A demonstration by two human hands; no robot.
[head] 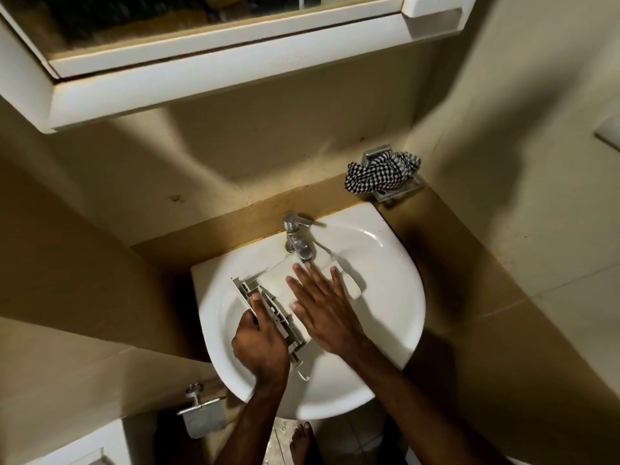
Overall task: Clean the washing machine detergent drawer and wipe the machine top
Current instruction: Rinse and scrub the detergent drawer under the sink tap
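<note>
Bare foot (302, 437) visible on the floor at 6 o'clock, below the basin. Left hand (260, 347), at 7 o'clock in the sink (396, 297), was clamped on the detergent drawer (285, 303) along its ribbed near edge, fingers curled round it, thumb on top. Right hand (322, 307) lay flat on the drawer's broad white face, fingers straight and spread, pressing or rubbing; nothing held in it. Drawer sat tilted inside the basin, its far end just under the tap (298, 239) at 12 o'clock. Could not tell whether water was running. Checked cloth (382, 174) lay bunched on a wall-mounted holder at 1 o'clock, untouched. Judgement: drawer out and being hand-washed; rinse, refit and wiping the machine top all remain. Machine not in view.
</note>
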